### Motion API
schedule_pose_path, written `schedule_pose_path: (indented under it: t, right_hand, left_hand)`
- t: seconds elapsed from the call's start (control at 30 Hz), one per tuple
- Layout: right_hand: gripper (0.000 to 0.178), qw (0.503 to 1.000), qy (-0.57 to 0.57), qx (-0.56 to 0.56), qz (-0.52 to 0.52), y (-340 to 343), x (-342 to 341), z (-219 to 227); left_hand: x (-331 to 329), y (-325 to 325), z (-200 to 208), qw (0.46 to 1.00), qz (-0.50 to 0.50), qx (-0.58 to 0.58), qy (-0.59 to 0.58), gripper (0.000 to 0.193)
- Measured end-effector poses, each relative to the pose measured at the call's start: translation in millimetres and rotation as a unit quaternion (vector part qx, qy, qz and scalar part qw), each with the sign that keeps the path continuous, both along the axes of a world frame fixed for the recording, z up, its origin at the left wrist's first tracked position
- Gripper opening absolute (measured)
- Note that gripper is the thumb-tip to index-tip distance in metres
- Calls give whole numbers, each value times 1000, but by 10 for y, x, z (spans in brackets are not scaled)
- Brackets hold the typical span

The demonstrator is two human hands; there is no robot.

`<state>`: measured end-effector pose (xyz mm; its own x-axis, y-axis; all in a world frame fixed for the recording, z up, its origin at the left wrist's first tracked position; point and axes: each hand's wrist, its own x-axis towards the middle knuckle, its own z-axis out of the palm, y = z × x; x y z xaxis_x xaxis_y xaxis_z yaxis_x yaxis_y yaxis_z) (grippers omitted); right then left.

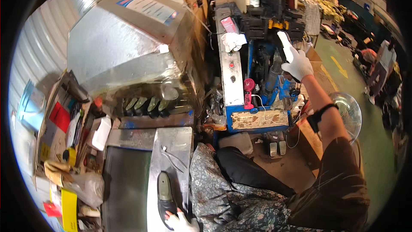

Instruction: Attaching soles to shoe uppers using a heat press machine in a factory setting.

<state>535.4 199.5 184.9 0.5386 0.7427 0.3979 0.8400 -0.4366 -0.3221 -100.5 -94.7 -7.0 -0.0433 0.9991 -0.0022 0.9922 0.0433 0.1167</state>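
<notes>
A black shoe upper on an olive-green last [164, 191] lies on the metal ledge at my lower left. My left hand [182, 222], in a white glove with bare fingertips, closes on its near end. My right arm reaches far forward to the machine [279, 4]. There my white-gloved right hand [299, 65] grips the near end of a long, shoe-shaped piece [284, 41], brightly lit on top and dark along its side. Its far end points toward the machine's black and yellow parts. A pair of pincers [174, 159] lies beyond the left shoe.
Several lasted shoes [148, 105] sit in the opening of a metal hood [124, 47], with a dark conveyor belt [126, 184] in front. A pink hand fan [249, 92] and white cloth [234, 41] rest on the machine bench. A round wire-guarded fan [346, 116] stands beside my right forearm.
</notes>
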Motion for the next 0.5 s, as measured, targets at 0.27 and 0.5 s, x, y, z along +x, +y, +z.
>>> schedule_pose_path:
  t: [0.27,0.5]
  right_hand:
    - [82,948,-84,246,182,-509,-472,-610]
    - [110,774,306,109,544,-1835,-2692,-1183]
  left_hand:
    - [351,183,24,833,45,104,-541,45]
    - [1114,1039,514,600,-1,35,-799,51]
